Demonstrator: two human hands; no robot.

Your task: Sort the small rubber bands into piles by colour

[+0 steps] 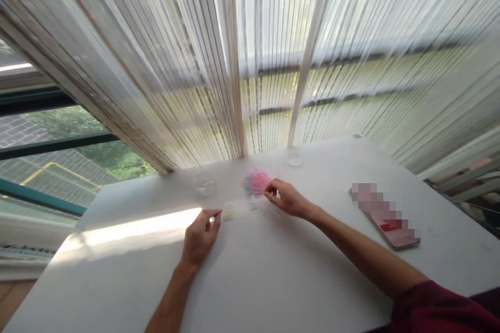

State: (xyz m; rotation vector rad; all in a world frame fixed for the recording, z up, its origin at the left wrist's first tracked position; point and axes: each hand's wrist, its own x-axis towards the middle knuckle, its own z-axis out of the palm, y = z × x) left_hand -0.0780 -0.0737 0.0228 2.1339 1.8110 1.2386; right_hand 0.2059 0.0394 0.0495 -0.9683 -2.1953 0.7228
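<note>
A heap of small thin pieces, mostly pink with some pale blue (pixel 258 183), lies near the far middle of the white table (pixel 265 270). My right hand (pixel 287 197) is at the heap's right edge, thumb and fingertips pinched together. What they hold, if anything, is too small to make out. My left hand (pixel 201 234) rests on the table, its thumb and index finger closed in a pinch just left of a few small yellow pieces (pixel 228 215). Anything in that pinch is also too small to tell. Between the hands are a few light-blue pieces (pixel 253 207), below the heap.
A clear round dish (pixel 205 185) stands left of the heap, and a smaller clear dish (pixel 295 159) sits behind it to the right. On the right lies a phone-like flat pink object (pixel 385 216), partly blurred out. String curtains (pixel 195 62) hang along the table's far edge.
</note>
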